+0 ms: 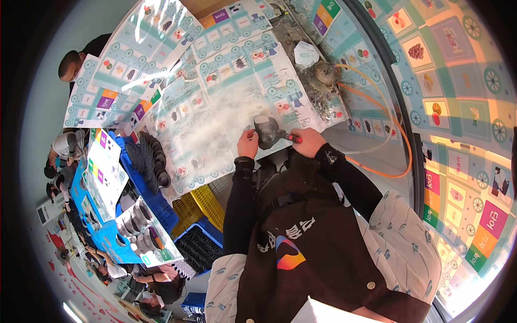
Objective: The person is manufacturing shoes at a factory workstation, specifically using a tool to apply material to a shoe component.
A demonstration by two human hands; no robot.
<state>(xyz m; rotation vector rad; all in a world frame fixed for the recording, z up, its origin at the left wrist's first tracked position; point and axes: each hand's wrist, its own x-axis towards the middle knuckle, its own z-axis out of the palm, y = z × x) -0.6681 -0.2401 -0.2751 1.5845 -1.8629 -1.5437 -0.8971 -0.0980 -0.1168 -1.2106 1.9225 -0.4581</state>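
My left hand (pixel 247 144) is closed on the left side of a dark grey, rounded piece like a shoe part (pixel 266 137), with a pale oval patch at its far end. It is held above the near edge of a worktable (pixel 226 116) covered with a printed, dust-whitened sheet. My right hand (pixel 308 142) is closed round a small tool with a red and black handle (pixel 294 138). The tool's tip lies against the right side of the grey piece; its exact kind is too small to tell.
Black curved shoe parts (pixel 152 161) are stacked by a blue crate (pixel 164 212) on the left. Beside it stand a yellow crate (pixel 207 207) and another blue crate of black pieces (pixel 199 247). An orange hose (pixel 410 145) loops at right. Other people sit far left.
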